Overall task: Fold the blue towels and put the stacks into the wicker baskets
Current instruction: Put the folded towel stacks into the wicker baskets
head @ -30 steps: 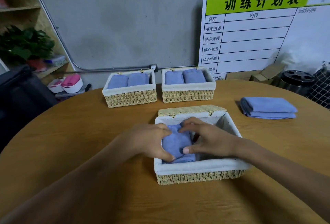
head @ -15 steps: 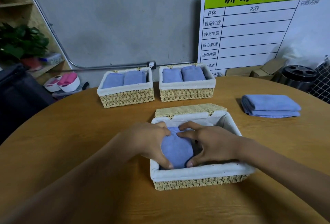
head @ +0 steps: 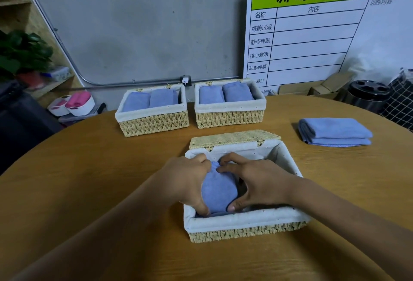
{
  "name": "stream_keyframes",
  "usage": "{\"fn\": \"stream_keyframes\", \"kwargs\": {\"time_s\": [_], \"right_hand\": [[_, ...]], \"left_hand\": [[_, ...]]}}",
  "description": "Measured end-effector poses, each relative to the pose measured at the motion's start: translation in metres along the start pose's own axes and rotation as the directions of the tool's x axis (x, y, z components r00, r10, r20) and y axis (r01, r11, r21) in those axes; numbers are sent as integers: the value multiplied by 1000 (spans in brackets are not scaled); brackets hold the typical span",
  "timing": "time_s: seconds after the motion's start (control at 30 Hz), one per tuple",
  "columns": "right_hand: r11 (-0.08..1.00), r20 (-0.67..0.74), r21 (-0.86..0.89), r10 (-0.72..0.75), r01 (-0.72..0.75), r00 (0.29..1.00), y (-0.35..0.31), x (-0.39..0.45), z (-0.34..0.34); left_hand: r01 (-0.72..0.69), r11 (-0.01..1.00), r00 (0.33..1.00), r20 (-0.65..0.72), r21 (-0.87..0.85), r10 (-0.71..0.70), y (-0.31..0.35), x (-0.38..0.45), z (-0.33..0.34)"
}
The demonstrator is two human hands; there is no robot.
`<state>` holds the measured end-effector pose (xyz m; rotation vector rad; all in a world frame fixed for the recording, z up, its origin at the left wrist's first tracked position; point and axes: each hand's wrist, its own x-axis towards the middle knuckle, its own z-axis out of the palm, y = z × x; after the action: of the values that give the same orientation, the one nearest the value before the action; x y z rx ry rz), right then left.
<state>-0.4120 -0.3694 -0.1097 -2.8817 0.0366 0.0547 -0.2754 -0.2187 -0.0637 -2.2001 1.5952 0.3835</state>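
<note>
A folded blue towel stack (head: 218,193) is held in the left half of the nearest wicker basket (head: 243,221), at the table's (head: 89,180) near-middle. It is clasped by the left hand (head: 186,183) and right hand (head: 257,183), fingers curled round its sides. Being soft, light and easily unfolded, it is best gripped at both flanks. Another folded stack (head: 334,132) lies toward the right edge; two filled baskets (head: 229,116) are set by the far edge.

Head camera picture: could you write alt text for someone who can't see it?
Two hands, left and right, hold a folded blue towel in the left side of the near basket on a round wooden table. Behind it, two far baskets each hold two towels; a folded stack lies on the right.
</note>
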Motion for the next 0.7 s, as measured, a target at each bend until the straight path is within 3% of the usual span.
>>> {"fn": "stream_keyframes", "kwargs": {"time_s": [0.1,0.2,0.3,0.37,0.43,0.57,0.7], "right_hand": [[1000,-36,14,-12,12,999,3,0,-2],[951,-228,299,-10,80,974,15,-11,-22],[909,-538,410,180,69,823,50,-43,-51],[912,-614,406,324,-65,720,84,-69,-61],[895,-591,378,429,-236,683,123,-94,-60],[806,-484,228,581,-546,655,187,-119,-36],[759,-482,207,628,-617,610,221,-115,-6]], "left_hand": [[5,1000,1000,27,-3,-5,1,1,-3],[25,1000,995,101,-2,-24,-4,0,-18],[20,1000,1000,4,0,-20,1,1,-52],[3,1000,985,-171,-6,-4,12,12,-78],[-27,997,947,-322,-67,4,30,35,-102],[-198,966,900,-422,-167,111,90,104,-132],[-252,966,862,-467,-57,197,141,203,-139]]}}
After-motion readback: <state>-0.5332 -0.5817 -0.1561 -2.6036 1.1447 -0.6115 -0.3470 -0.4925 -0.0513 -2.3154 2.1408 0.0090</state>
